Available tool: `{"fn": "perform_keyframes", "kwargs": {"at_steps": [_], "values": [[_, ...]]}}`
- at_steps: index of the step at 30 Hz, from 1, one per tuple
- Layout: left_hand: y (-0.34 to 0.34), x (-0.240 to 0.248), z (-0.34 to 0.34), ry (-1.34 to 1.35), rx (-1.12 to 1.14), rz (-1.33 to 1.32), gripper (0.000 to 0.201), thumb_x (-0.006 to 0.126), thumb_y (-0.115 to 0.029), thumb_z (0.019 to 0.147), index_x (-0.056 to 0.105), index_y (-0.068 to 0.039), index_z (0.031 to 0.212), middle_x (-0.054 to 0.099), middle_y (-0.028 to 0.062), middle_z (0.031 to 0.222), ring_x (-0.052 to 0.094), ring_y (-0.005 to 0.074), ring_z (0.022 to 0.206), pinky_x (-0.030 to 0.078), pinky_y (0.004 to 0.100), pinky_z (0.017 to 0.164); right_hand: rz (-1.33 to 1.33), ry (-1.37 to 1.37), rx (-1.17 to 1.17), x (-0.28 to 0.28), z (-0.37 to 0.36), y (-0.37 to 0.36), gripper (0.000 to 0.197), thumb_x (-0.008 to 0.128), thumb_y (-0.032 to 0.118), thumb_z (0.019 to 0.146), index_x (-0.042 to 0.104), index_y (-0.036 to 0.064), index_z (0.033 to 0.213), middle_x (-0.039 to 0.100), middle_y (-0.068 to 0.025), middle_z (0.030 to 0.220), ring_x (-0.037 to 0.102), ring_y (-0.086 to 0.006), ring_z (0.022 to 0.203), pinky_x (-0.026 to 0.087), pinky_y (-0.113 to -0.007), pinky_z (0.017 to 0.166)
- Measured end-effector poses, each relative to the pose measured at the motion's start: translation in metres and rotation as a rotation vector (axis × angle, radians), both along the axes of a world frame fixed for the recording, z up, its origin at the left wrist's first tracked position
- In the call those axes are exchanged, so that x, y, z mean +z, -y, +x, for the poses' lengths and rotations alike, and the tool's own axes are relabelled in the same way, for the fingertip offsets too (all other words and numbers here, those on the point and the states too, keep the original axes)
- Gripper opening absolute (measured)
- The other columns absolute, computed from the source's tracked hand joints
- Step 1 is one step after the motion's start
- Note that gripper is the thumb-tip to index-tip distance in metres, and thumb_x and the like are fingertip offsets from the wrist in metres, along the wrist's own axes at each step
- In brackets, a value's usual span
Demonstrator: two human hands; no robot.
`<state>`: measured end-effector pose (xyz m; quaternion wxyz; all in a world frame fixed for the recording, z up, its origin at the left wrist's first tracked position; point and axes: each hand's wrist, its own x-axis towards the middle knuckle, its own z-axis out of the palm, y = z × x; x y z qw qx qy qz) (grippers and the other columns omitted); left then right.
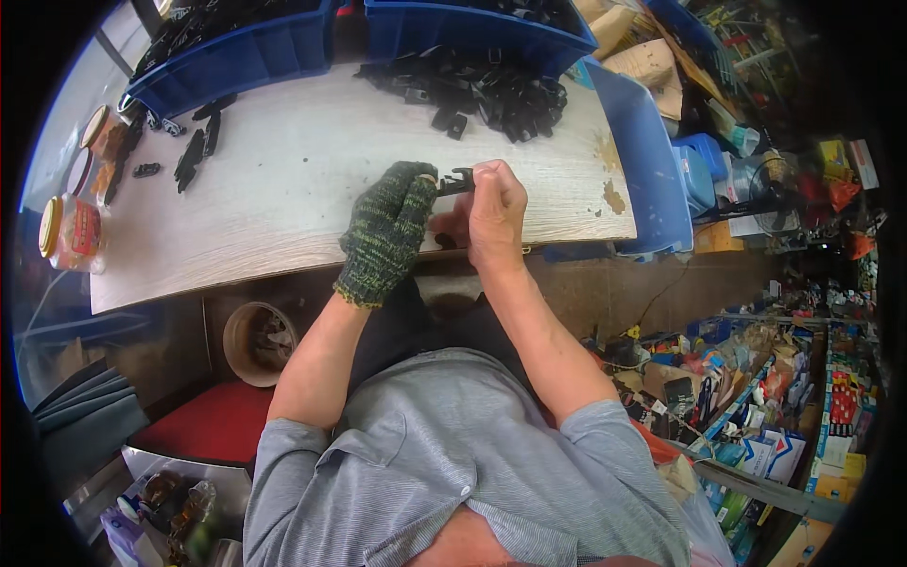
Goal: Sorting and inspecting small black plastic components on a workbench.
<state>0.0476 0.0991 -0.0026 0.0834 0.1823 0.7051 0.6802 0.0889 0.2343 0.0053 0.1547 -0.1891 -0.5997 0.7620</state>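
Just above the near edge of the pale tabletop (274,170), both hands meet on a small black plastic part (455,182) with a hook-like end. My left hand (387,222) wears a dark green and black knit glove, and its closed fingers grip the part's left side. My right hand (497,213), bare, pinches the right end between thumb and bent forefinger. Fingers cover much of the part. Beyond the hands lies a heap of loose black plastic pieces (510,99). Joined rows of black pieces (196,151) rest on the left of the table.
Two blue bins (236,64) (482,30) of black parts line the far edge. Lidded jars (76,231) stand at the left edge. A tall blue bin (642,161) adjoins the table's right end. Below are a round bucket (260,342) and a red-topped box (208,420). Cluttered shelves fill the right.
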Motion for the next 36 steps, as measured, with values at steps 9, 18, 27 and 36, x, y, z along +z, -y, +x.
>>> {"fn": "perform_keyframes", "kwargs": {"at_steps": [9,18,27,36], "values": [[-0.039,-0.017,0.012,-0.199,0.149,0.086,0.029,0.053,-0.014,0.100,0.058,0.000,0.125,0.065,0.0087,0.110,0.058,0.0138,0.092,0.049,0.0305,0.080,0.427,-0.185,-0.103,-0.016,0.000,-0.009,0.021,0.049,0.020,0.095,0.050,0.0077,0.078,0.043,0.0043,0.069,0.039,-0.0059,0.064,0.036,-0.023,0.057],[-0.038,-0.011,0.019,-0.266,0.102,-0.053,0.036,0.052,-0.012,0.098,0.052,0.000,0.132,0.065,0.0164,0.115,0.064,0.0291,0.097,0.050,0.0386,0.085,0.205,-0.144,-0.091,-0.007,0.005,-0.009,0.020,0.054,0.016,0.093,0.051,0.0069,0.076,0.044,0.0052,0.065,0.040,-0.0050,0.060,0.038,-0.024,0.056],[-0.008,-0.015,0.017,0.117,0.002,0.244,0.038,0.059,-0.012,0.097,0.052,0.001,0.133,0.065,0.0113,0.111,0.061,0.0170,0.096,0.050,0.0318,0.085,-0.050,-0.061,-0.543,0.039,-0.024,-0.109,0.022,0.053,0.021,0.094,0.053,-0.0001,0.090,0.039,-0.0029,0.052,0.044,-0.0139,0.038,0.057,-0.042,0.045],[-0.009,-0.008,0.020,-0.085,0.040,0.092,0.035,0.064,-0.010,0.095,0.058,0.001,0.128,0.063,0.0123,0.120,0.060,0.0178,0.104,0.048,0.0309,0.092,0.103,0.329,-0.192,0.019,-0.046,-0.082,0.031,0.073,0.024,0.084,0.063,0.0001,0.102,0.047,-0.0039,0.056,0.044,-0.0159,0.036,0.056,-0.041,0.046]]}}
